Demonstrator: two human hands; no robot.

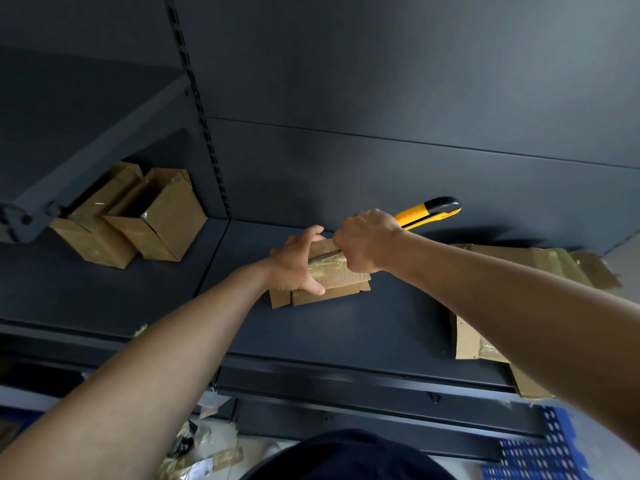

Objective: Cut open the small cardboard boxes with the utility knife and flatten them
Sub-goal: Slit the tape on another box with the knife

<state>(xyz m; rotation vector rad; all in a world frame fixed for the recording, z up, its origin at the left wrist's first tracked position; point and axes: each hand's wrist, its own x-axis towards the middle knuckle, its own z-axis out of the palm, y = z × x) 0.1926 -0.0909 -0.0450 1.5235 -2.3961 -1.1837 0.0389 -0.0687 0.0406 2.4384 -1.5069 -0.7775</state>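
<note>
A small taped cardboard box (pixel 332 278) lies on the dark shelf (pixel 363 327) in the middle of the view. My left hand (pixel 298 265) grips its left side, thumb on the near face and fingers over the top. My right hand (pixel 367 240) grips a yellow and black utility knife (pixel 429 211) in a fist. The blade lies along the taped seam on the box's top. The knife's rear end sticks out up and to the right.
Two open cardboard boxes (pixel 138 216) lie on their sides at the shelf's back left. Flattened cardboard (pixel 540 268) lies at the right, partly under my right arm. Tape scraps (pixel 197 452) litter the floor below, and a blue perforated mat (pixel 554 448) sits at lower right.
</note>
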